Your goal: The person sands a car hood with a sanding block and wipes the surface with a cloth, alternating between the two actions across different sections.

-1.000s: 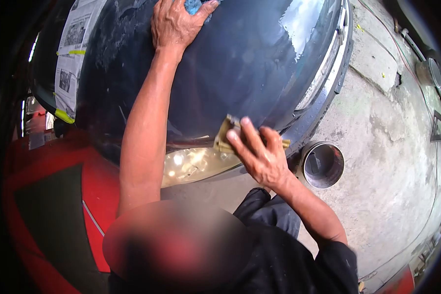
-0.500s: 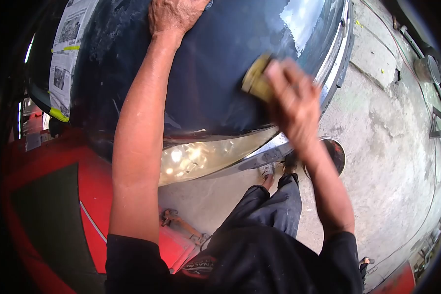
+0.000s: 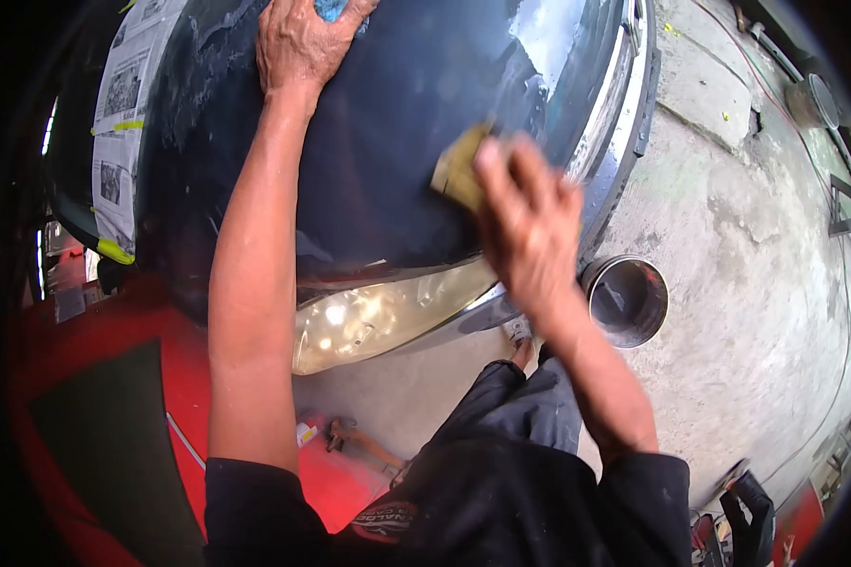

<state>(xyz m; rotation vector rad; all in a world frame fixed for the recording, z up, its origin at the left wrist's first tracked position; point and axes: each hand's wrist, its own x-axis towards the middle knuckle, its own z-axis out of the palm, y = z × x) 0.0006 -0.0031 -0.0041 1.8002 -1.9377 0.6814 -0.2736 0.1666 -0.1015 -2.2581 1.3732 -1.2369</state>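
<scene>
My right hand (image 3: 536, 227), slightly blurred, grips a yellowish sanding pad (image 3: 460, 172) and holds it against a dark, wet-looking car hood (image 3: 378, 142). The kind of pad is not fully clear. Further up and to the left, my left hand (image 3: 301, 49) rests on the same hood, fingers curled around a light blue spongy piece (image 3: 331, 9) that is cut off by the top edge. Below both hands runs the car's yellowed headlight (image 3: 378, 321).
Newspaper (image 3: 118, 142) fixed with yellow tape covers the left side. A metal bucket (image 3: 627, 300) stands on the concrete floor (image 3: 728, 283), right of my forearm. A red panel (image 3: 199, 406) lies lower left. Another person's dark-clothed leg (image 3: 749, 510) shows lower right.
My right hand has slid left and slightly down across the hood with the pad. The view has shifted, so more of my left hand, the blue piece and the bucket shows.
</scene>
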